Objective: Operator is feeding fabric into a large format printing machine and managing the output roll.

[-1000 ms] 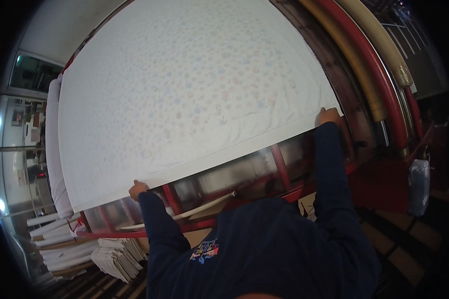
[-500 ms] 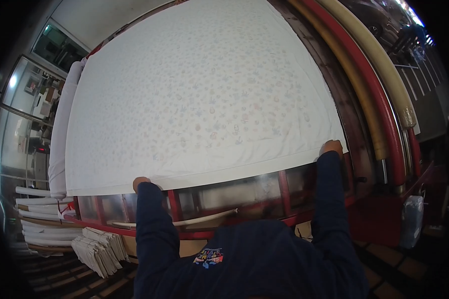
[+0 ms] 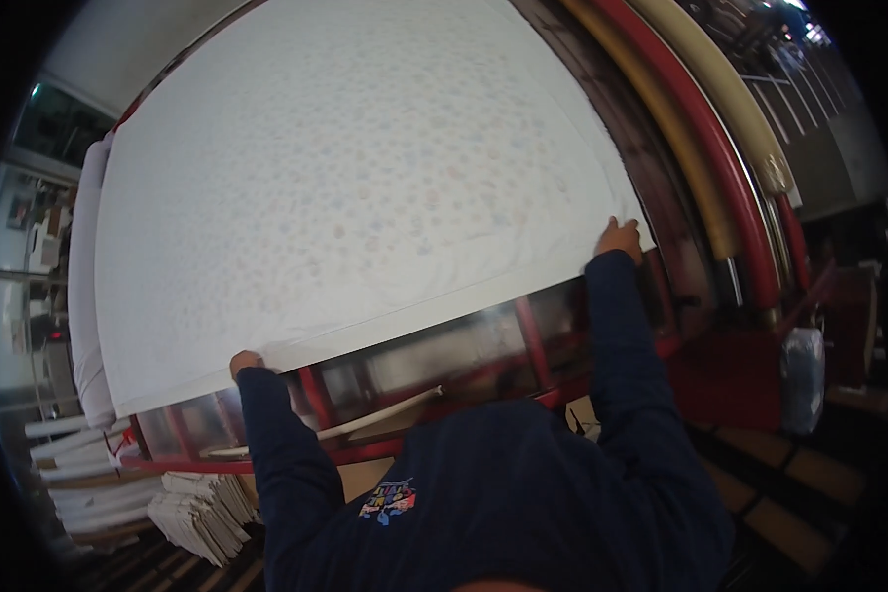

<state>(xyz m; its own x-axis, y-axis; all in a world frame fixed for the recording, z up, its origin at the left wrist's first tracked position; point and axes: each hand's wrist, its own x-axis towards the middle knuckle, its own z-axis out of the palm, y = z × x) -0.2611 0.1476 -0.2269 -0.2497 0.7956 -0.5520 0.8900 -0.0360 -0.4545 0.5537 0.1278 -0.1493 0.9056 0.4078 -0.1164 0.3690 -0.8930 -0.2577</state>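
A large white sheet (image 3: 345, 178) with a faint pattern of small pastel motifs spreads across a red-framed machine bed (image 3: 528, 340), with a plain pale band along its near edge and wrinkles toward the right. My left hand (image 3: 247, 364) grips that near edge at the left, its fingertips mostly hidden. My right hand (image 3: 618, 240) holds the sheet near its right corner, fingers bent onto the edge. Both dark-sleeved forearms reach up from the bottom.
Red, tan and cream rolls (image 3: 710, 128) lie along the right side, beside a plastic-wrapped bundle (image 3: 799, 380). A white roll (image 3: 89, 276) runs along the left. Stacked paper (image 3: 202, 513) and more white rolls lie low left. A pale tube (image 3: 365, 419) rests under the sheet's edge.
My view has shifted and tilted, so hands and sheet sit further left in the picture than before. Both hands stay on the sheet's near edge.
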